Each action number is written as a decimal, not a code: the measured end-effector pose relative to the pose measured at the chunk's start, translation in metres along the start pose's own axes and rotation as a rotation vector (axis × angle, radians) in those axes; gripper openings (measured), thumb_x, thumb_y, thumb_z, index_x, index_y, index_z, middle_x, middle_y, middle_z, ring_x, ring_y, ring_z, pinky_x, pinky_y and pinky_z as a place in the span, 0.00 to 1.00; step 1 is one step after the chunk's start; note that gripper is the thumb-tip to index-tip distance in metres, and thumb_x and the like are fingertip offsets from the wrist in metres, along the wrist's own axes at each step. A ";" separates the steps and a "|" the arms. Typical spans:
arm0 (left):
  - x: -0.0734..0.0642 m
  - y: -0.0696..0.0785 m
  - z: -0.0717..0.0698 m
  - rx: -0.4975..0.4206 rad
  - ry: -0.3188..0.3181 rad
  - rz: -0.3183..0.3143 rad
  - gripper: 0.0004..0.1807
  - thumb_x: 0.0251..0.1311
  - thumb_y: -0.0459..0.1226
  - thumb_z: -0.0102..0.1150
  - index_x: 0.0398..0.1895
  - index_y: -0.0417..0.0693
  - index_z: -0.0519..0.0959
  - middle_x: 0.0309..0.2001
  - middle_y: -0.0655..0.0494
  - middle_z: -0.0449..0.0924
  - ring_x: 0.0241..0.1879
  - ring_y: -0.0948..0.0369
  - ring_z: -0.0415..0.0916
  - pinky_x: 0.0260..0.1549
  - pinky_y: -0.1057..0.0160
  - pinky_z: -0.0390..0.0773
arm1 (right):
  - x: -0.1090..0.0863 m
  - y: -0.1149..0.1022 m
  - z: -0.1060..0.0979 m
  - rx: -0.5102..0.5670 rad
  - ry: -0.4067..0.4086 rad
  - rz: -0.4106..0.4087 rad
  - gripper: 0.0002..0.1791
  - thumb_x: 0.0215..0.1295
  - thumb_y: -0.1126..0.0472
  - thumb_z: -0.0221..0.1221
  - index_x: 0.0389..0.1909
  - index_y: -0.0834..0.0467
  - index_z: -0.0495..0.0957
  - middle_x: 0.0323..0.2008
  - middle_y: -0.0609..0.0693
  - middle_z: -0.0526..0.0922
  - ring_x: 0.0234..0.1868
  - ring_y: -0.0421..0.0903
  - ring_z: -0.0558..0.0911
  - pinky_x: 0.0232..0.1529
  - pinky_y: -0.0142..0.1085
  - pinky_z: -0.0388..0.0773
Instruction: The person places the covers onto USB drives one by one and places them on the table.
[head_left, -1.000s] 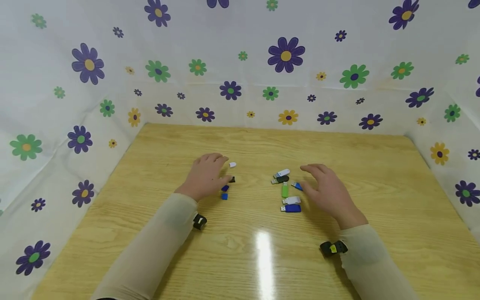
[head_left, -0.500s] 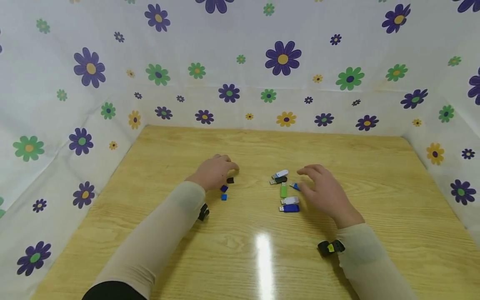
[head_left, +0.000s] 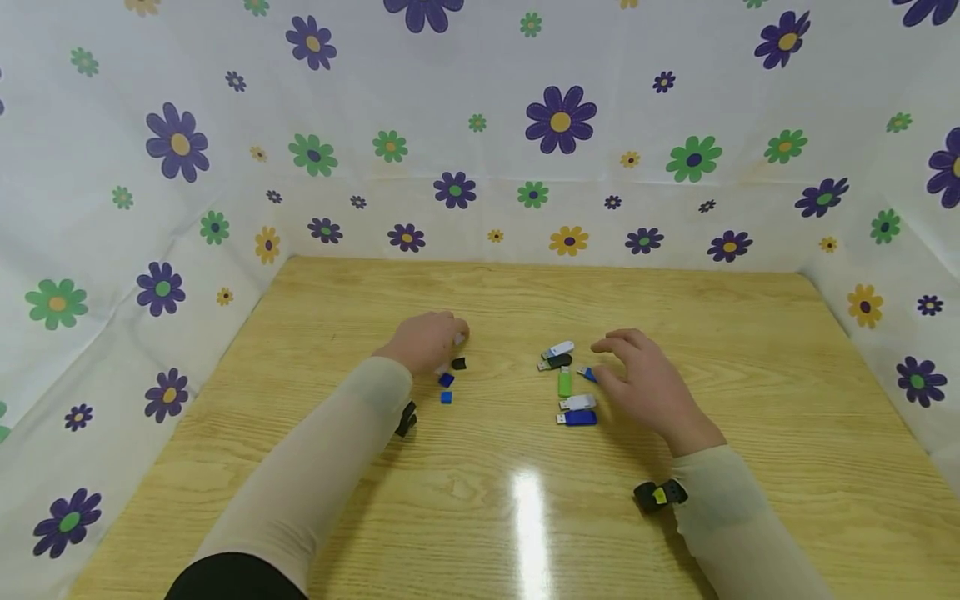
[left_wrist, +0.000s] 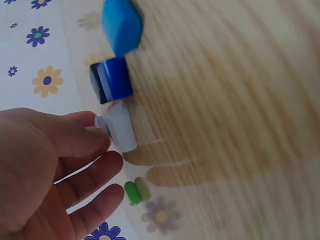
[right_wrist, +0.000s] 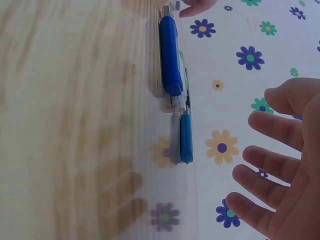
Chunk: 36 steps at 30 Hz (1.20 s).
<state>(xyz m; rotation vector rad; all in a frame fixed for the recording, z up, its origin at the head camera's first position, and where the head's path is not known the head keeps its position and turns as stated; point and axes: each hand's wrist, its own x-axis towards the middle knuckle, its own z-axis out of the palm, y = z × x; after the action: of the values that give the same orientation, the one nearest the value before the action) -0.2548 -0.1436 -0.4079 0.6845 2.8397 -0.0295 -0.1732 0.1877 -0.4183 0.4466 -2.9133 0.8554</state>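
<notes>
My left hand [head_left: 423, 340] reaches down at the column of small caps. Its thumb and index finger pinch a small white cap [head_left: 459, 339]. Close by lie a black cap [head_left: 459, 363], a dark blue cap [head_left: 446, 380] and a light blue cap [head_left: 446, 397]. In the left wrist view, a whitish cap [left_wrist: 121, 129] stands by the thumb tip, below the dark blue one. My right hand [head_left: 643, 387] hovers with relaxed fingers, holding nothing. Its thumb overlaps a light blue USB stick [head_left: 587, 374], which shows apart from the fingers in the right wrist view.
Left of the right hand lie uncapped USB sticks: a white one [head_left: 558, 349], a black one [head_left: 557, 362], a green one [head_left: 564, 382], another white one [head_left: 579, 403] and a dark blue one [head_left: 577, 418]. Flower-printed cloth [head_left: 480, 158] borders the wooden table [head_left: 465, 517].
My left hand moves right over the white cap, and its fingers draw in to pinch it. The right hand stays nearly still. The view shifts slightly.
</notes>
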 end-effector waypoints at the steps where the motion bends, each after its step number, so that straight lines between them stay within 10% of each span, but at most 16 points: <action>1: 0.001 -0.001 0.000 -0.002 0.000 -0.001 0.17 0.72 0.33 0.58 0.62 0.53 0.79 0.50 0.53 0.78 0.47 0.55 0.79 0.47 0.51 0.81 | 0.000 0.000 0.000 0.003 0.001 -0.001 0.19 0.73 0.56 0.57 0.60 0.58 0.79 0.66 0.60 0.70 0.67 0.62 0.69 0.65 0.60 0.65; 23: 0.004 -0.008 0.005 -0.206 0.103 -0.073 0.08 0.75 0.43 0.55 0.42 0.49 0.73 0.35 0.56 0.75 0.32 0.59 0.72 0.34 0.59 0.75 | 0.000 0.007 0.001 0.007 -0.016 0.027 0.21 0.74 0.54 0.56 0.63 0.57 0.76 0.67 0.59 0.68 0.68 0.62 0.68 0.66 0.60 0.64; 36: -0.025 0.027 0.012 -0.625 0.285 -0.026 0.13 0.78 0.47 0.50 0.53 0.53 0.79 0.37 0.54 0.82 0.27 0.58 0.74 0.30 0.57 0.75 | 0.000 0.009 0.001 0.027 -0.029 0.015 0.21 0.75 0.54 0.57 0.64 0.57 0.75 0.68 0.59 0.68 0.67 0.61 0.70 0.64 0.60 0.66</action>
<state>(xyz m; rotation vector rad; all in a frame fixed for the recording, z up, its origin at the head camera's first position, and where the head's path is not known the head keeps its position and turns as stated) -0.2187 -0.1320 -0.4128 0.5355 2.8529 0.9737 -0.1762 0.1942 -0.4234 0.4437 -2.9386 0.8992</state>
